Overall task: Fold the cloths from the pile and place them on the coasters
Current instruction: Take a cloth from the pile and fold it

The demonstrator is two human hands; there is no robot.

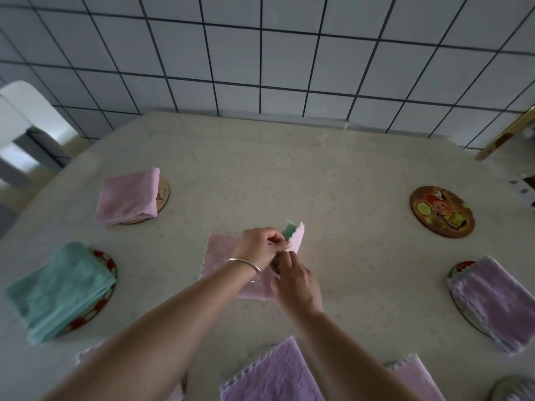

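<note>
Both hands meet at the table's middle: the left hand (258,247) and the right hand (295,280) each pinch the right edge of the pink cloth (223,256), lifting one corner. This cloth looks soft, light and limp; corners seem best to hold. One coaster (442,211) far right is bare.

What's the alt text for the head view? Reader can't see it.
Both hands meet at the table's centre, the left hand and right hand pinching a corner of a pink cloth. Folded cloths already sit on coasters: a pink one and a teal one at left, a purple one at right. One picture coaster at far right is bare.
</note>
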